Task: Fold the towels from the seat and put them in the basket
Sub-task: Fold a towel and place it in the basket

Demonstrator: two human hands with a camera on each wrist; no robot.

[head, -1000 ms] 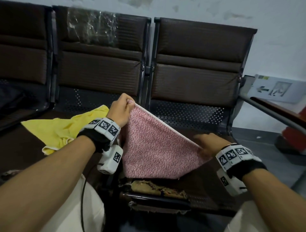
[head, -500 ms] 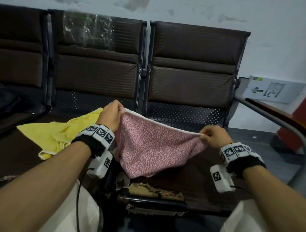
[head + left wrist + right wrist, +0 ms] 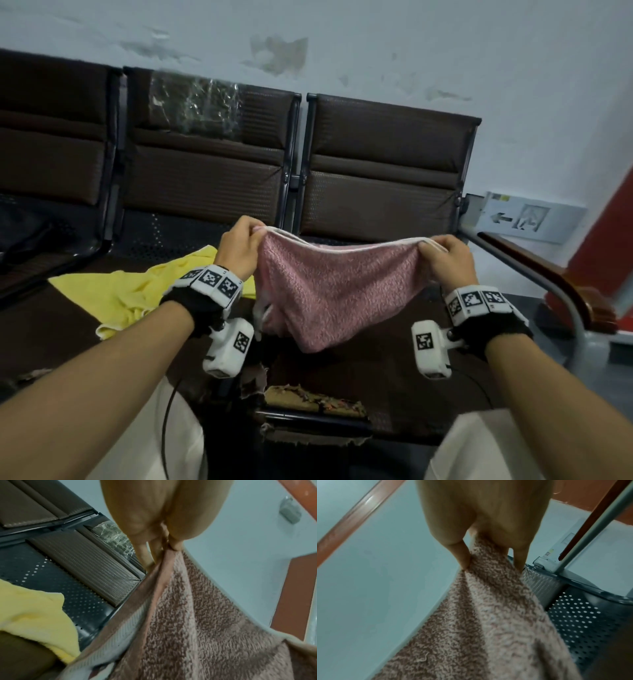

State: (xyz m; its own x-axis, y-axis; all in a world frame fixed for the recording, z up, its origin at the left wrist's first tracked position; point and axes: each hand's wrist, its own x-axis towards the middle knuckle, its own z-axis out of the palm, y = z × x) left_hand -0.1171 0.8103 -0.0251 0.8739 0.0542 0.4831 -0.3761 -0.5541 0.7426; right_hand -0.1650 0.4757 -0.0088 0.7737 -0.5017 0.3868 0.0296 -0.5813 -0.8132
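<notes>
A pink towel (image 3: 337,286) with a white edge hangs in the air above the right seat (image 3: 394,380), stretched between both hands. My left hand (image 3: 253,233) pinches its upper left corner, seen close in the left wrist view as fingers (image 3: 175,543) clamped on the towel (image 3: 197,622). My right hand (image 3: 430,245) pinches the upper right corner; in the right wrist view the fingers (image 3: 462,555) grip the bunched towel (image 3: 488,615). A yellow towel (image 3: 130,294) lies crumpled on the middle seat, also the yellow towel (image 3: 30,612) at the left wrist view's lower left. No basket is in view.
A row of brown padded seats with backrests (image 3: 383,171) stands against a pale wall. The right seat's front edge is torn (image 3: 308,401). A metal armrest (image 3: 534,274) curves down at the right, with a sign (image 3: 527,219) on the wall behind it.
Both hands have lifted the pink towel off the seat and pulled its top edge taut; the right hand rose from the seat and now pinches the right corner.
</notes>
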